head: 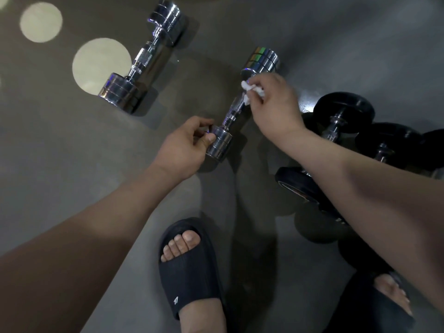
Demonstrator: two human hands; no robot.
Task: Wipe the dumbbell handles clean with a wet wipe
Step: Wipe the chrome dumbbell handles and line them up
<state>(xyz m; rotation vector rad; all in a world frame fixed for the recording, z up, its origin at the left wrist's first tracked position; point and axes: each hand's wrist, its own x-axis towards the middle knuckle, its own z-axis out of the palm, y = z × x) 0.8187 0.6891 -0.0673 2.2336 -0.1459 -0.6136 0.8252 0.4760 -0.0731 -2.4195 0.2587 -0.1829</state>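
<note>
glossy chrome dumbbell, knurled handle, crumpled white wipe

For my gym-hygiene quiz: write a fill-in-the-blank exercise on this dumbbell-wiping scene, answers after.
1. The right hand presses a white ____ against the handle of the nearer chrome dumbbell.
2. The left hand holds one end of that same ____.
3. The other chrome dumbbell lies untouched on the grey ____.
4. The dumbbells piled at the right are ____ in colour.
Missing words: wipe, dumbbell, floor, black.
</note>
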